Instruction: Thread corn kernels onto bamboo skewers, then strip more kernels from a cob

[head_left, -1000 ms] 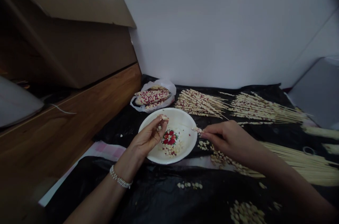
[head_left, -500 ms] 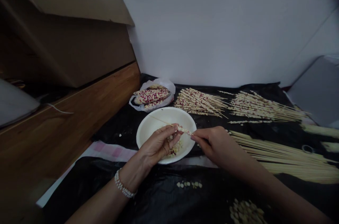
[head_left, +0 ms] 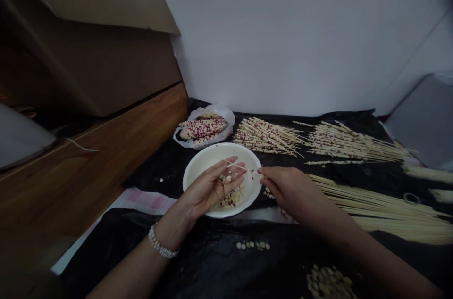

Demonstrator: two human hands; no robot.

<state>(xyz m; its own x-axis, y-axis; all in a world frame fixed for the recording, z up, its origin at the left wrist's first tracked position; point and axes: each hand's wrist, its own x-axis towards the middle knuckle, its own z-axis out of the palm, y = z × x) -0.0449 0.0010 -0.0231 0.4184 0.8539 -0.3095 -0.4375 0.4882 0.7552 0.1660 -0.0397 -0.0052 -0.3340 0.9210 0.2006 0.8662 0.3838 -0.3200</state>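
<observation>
Brown cardboard box (head_left: 95,68) is seen at far left, above a honey-brown wooden ledge (head_left: 99,148). Spread over the surface is a black plastic sheet (head_left: 212,261). On it, a round white paper plate (head_left: 201,164) is held under both hands, with a pile of pale loose corn kernels (head_left: 230,200) on it. The left hand (head_left: 208,190), with a white beaded bracelet (head_left: 161,242) at the wrist, is kept open over the plate, fingers extended, and a thin wooden skewer (head_left: 239,166) is laid across the fingertips. The skewer's far end is pinched by the right hand (head_left: 290,190), thumb closed on forefinger, just beside a few kernels on the stick. Kernel threading is judged to be in hand, so another kernel appears called for. Red-speckled corn cobs (head_left: 202,128) in a white plastic bag (head_left: 226,115) are placed behind the plate; kernel-loaded skewers (head_left: 267,136) and bare wooden skewers (head_left: 389,214) are laid out to the right.
</observation>
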